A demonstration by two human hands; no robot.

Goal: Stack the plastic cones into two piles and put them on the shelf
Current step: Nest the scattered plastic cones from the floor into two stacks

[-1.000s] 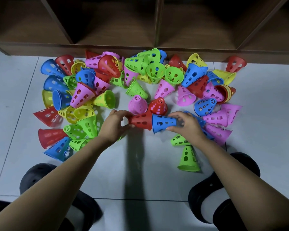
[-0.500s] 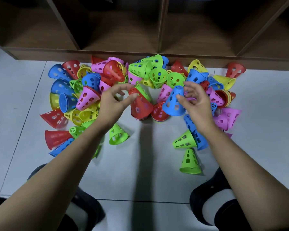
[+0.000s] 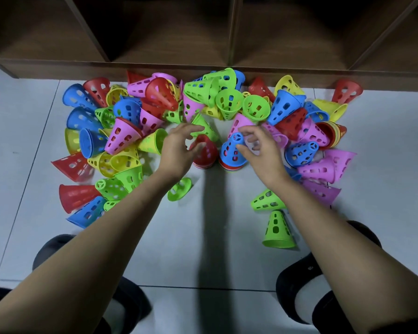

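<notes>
Two started piles, the red pile and the blue-topped pile, stand upright side by side before the shelf. My left hand and right hand hover beside them, fingers loose, gripping nothing. Advice: seat each added cone squarely, rims level. Loose cones litter the grey tiled floor along the shelf front.

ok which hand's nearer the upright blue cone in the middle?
Right. Right hand is at the blue cone, on its right side; left hand is at the red cone to its left.
</notes>
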